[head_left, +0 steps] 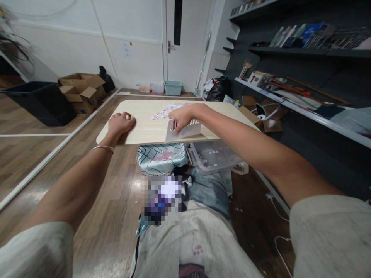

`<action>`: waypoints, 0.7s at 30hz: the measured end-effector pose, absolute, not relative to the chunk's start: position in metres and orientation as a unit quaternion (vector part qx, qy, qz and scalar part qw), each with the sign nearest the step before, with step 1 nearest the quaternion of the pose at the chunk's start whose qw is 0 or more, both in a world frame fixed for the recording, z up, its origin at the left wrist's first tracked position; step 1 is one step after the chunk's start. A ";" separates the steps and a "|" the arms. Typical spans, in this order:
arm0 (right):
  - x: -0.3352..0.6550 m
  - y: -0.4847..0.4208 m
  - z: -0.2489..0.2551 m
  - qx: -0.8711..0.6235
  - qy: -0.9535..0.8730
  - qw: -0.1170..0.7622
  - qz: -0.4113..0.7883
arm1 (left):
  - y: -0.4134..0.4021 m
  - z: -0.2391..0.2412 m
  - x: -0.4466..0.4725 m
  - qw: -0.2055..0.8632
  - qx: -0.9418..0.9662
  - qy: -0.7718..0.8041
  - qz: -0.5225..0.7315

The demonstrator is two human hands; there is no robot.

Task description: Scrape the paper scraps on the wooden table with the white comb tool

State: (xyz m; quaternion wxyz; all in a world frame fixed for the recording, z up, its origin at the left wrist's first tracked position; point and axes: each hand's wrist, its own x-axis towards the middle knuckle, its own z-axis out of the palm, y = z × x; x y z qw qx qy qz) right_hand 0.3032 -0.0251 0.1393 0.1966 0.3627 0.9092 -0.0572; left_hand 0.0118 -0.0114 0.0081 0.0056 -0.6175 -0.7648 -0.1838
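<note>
My left hand rests on the near left part of a low light-wood table, fingers curled and closed, and something small and white shows beside the fingertips. My right hand grips the top edge of a white slotted plastic piece that stands on the table's near edge. Behind it lies a scatter of small white and pink paper bits.
Under the table sit a clear plastic bin holding small bits and a patterned cushion. Cardboard boxes and a black bin stand at the left. Dark shelves line the right wall. A white cable trails on the floor.
</note>
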 end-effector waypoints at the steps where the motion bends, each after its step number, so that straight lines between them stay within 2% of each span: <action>1: 0.304 -0.024 0.138 0.361 0.910 0.196 -0.060 | -0.011 0.008 0.012 0.004 -0.617 -0.765 -0.186; 11: 0.313 -0.019 0.133 0.339 0.921 0.178 -0.066 | -0.012 0.007 0.012 0.003 -0.614 -0.764 -0.196; 21: 0.350 -0.021 0.142 0.344 0.913 0.211 -0.056 | -0.011 0.007 0.011 0.009 -0.617 -0.766 -0.181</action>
